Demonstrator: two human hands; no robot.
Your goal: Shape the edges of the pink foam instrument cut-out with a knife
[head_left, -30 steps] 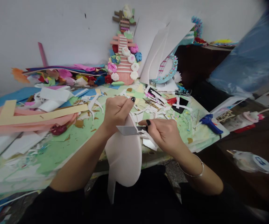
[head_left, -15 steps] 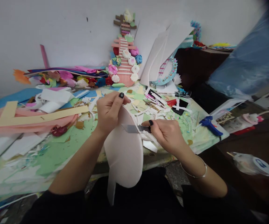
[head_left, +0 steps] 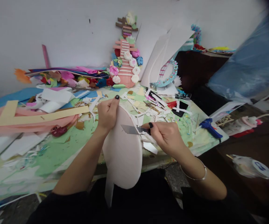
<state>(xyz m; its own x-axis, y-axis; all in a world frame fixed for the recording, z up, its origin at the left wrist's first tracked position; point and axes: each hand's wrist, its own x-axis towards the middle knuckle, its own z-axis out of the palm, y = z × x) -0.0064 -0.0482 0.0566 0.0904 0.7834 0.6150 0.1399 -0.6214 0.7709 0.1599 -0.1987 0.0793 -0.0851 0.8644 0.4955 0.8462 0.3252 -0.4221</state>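
Note:
A pale pinkish-white foam board piece (head_left: 125, 161) with a rounded lower end is held up at the table's front edge. My left hand (head_left: 107, 113) grips its upper left edge, thumb on the near face. In my right hand (head_left: 166, 135) is a utility knife, its wide blade (head_left: 129, 129) lying across the board's right edge with the tip over the near face. A thin white strip hangs along that edge by the knife. The knife's handle is mostly hidden by my fingers.
Paper scraps and pens (head_left: 155, 99) litter the green table (head_left: 62, 149). A flower-covered guitar shape (head_left: 126, 68) leans on the wall. A blue glue gun (head_left: 210, 128) lies at the right corner. Coloured paper (head_left: 64, 74) is piled at the back left.
My left hand has shifted slightly down and left along the board, its thumb straighter. The knife stays at the right edge, with more of its blade showing across the face.

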